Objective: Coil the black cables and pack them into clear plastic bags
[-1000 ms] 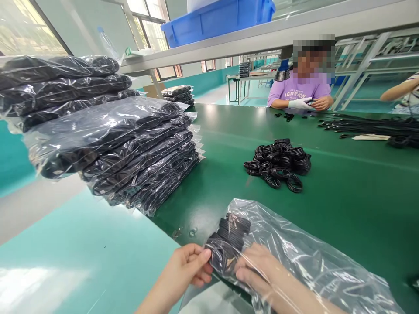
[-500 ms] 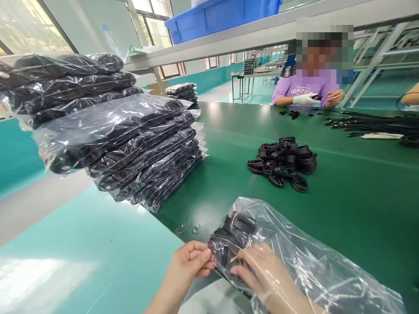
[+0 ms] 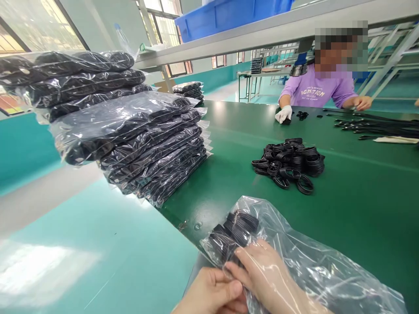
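A clear plastic bag (image 3: 314,257) lies along the table's near edge, with several black cable coils (image 3: 240,226) lined up in its closed end. My right hand (image 3: 268,272) is inside the bag, fingers curled against the nearest coils, with a dark coil partly showing between thumb and forefinger. Outside the bag, my left hand (image 3: 216,290) pinches the plastic at the near side, close to my right thumb. Beyond the bag, a heap of black cable coils (image 3: 290,163) rests on the green table (image 3: 229,170).
A tall stack of filled bags (image 3: 147,139) stands at the left table edge. Across the table sits a person in a purple shirt (image 3: 314,89), gloved hand on a small black item. Straight black cables (image 3: 376,124) lie far right. A shelf with a blue bin (image 3: 232,17) hangs above.
My left hand has moved right and toward me along the bag, from its corner to beside my right thumb. The co-worker's hands have moved apart, the gloved one down to the table.
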The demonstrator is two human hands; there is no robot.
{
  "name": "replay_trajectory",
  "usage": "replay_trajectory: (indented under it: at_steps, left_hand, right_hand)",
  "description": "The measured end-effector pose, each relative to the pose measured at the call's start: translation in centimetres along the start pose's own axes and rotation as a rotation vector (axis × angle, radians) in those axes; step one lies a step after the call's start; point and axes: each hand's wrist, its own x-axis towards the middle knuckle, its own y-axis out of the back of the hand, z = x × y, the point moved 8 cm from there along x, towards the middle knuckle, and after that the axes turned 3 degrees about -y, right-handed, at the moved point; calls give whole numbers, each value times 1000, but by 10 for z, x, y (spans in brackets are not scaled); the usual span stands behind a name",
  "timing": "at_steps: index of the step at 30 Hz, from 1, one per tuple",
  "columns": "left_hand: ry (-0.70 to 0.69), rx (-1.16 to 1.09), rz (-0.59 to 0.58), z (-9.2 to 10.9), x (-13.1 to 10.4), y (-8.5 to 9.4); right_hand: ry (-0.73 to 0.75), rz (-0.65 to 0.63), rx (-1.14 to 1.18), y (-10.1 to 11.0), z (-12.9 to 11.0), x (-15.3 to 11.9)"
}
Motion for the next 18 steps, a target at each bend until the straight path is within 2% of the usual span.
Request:
replay_trajectory:
  at_steps: [5, 10, 14, 18]
  left_hand:
    - [-37, -100, -98, -1, 5, -12]
    - [-99, -151, -181, -5, 13, -28]
    - [-172, -119, -164, 10, 15, -41]
    - [-168, -62, -132, 18, 12, -45]
  right_hand:
    - [-26, -119, 26, -6, 2, 6]
    - [-31, -141, -54, -14, 5, 4]
    - [-38, -128, -68, -21, 6, 5]
    - [-39, -92, 2, -22, 6, 8]
